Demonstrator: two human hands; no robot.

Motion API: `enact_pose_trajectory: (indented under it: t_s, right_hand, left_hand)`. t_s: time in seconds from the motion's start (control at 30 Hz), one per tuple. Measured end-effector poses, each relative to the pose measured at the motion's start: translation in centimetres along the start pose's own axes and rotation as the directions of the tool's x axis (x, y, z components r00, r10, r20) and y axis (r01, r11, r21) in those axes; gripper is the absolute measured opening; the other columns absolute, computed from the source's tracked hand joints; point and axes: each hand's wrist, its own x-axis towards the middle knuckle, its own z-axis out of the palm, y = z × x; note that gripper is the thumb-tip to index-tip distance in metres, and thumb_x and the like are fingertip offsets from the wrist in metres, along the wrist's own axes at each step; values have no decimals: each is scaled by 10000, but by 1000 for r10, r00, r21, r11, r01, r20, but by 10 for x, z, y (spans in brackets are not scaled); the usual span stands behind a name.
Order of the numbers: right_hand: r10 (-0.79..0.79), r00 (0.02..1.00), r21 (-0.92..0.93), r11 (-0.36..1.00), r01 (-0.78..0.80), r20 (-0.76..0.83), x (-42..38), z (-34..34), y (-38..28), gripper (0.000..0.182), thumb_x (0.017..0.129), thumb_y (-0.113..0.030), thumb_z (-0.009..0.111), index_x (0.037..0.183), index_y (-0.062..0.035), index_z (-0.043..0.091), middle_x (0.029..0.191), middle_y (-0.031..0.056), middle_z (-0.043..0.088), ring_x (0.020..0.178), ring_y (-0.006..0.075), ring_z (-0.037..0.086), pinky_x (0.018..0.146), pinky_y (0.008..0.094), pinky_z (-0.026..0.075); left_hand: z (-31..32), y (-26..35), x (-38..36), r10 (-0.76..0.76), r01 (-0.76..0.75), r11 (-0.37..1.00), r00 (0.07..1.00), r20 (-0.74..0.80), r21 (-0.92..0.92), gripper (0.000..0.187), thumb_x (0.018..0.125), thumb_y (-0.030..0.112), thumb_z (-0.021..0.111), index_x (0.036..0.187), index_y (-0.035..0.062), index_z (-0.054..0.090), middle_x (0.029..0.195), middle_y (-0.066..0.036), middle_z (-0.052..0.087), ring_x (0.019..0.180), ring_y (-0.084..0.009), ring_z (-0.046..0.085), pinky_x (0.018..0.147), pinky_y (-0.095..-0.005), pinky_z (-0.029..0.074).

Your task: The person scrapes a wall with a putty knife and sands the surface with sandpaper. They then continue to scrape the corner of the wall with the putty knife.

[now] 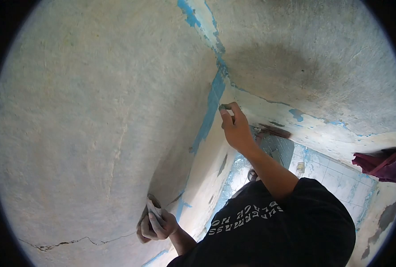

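Observation:
My right hand is at the wall corner, thumb and fingers pinched on a small dark grey piece. Its kind is too small to make out. That piece is right beside a strip of blue paint running down the corner. Lower on the left, my left hand has its fingers wrapped round a folded, greyish sheet that looks like sandpaper. The hand is close to the scraped left wall, and the fingers look dusty.
A long crack crosses the wall at lower left. On the right wall are peeling blue patches. Below lie a grey board and a white tiled floor with blue flakes. A maroon cloth hangs at the right edge.

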Motion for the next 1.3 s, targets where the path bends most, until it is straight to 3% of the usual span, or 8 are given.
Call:
enact_pose_trajectory:
  t_s: [0.1,0.27,0.53,0.6,0.7,0.73,0.77,1.3]
  right_hand:
    - [-96,995,-16,995,96,-18,-26,11,18,243,1021,-236,556,1108,-10,540,760,193,596,643,231,579,670,409,453]
    - [-25,999,-56,998,24,-25,10,-4,4,257,1019,-261,545,1127,-28,534,854,230,612,715,326,596,690,432,458]
    - [31,996,-65,998,-26,81,-9,2,16,278,1025,-269,527,1195,-49,537,872,240,619,724,313,618,748,414,479]
    - [-19,994,-131,991,4,-106,38,-6,17,230,1013,-223,542,1149,-39,555,799,118,605,684,154,606,660,323,483]
    - [-122,987,-267,959,91,-103,13,2,42,214,1020,-217,543,1138,-39,551,764,106,591,659,139,583,636,317,469]
    - [-157,988,-83,984,155,-10,-14,7,32,208,1028,-230,537,1120,-43,548,712,69,561,627,111,532,602,294,428]
    - [47,994,32,998,-50,94,-38,7,12,200,1038,-225,524,1129,-49,552,684,24,525,622,81,488,588,259,393]
    - [29,997,-70,997,-23,72,-44,-6,5,207,1027,-204,533,1131,-29,571,639,78,531,598,121,515,578,311,408]
  left_hand:
    - [3,4,5,2,-2,1000,1000,-10,7,233,839,161,791,1039,99,689,888,-42,605,906,-295,528,767,-454,420]
    - [-2,3,4,17,-18,1000,999,41,11,348,784,30,714,1106,148,648,901,-41,592,891,-283,498,792,-450,396]
    - [-1,1,4,18,-18,1000,999,42,0,361,780,21,682,1119,140,641,914,-56,583,905,-290,486,810,-444,394]
    - [-3,0,-1,15,-15,1000,999,34,-20,358,793,26,669,1130,139,631,915,-58,582,919,-300,480,807,-446,395]
    - [-1,0,2,9,-8,999,1000,20,-48,353,802,36,667,1136,139,621,921,-58,582,904,-289,483,813,-449,390]
    - [-1,2,6,10,-9,1000,1000,30,-30,331,810,36,664,1123,129,611,920,-62,581,892,-281,484,813,-455,386]
    - [0,1,5,14,-12,999,999,34,-31,331,810,36,664,1123,129,611,920,-62,581,892,-281,484,813,-455,386]
    - [-2,-4,-6,0,0,1000,1000,6,-27,249,807,119,767,1045,115,695,909,-55,592,932,-309,488,771,-449,402]
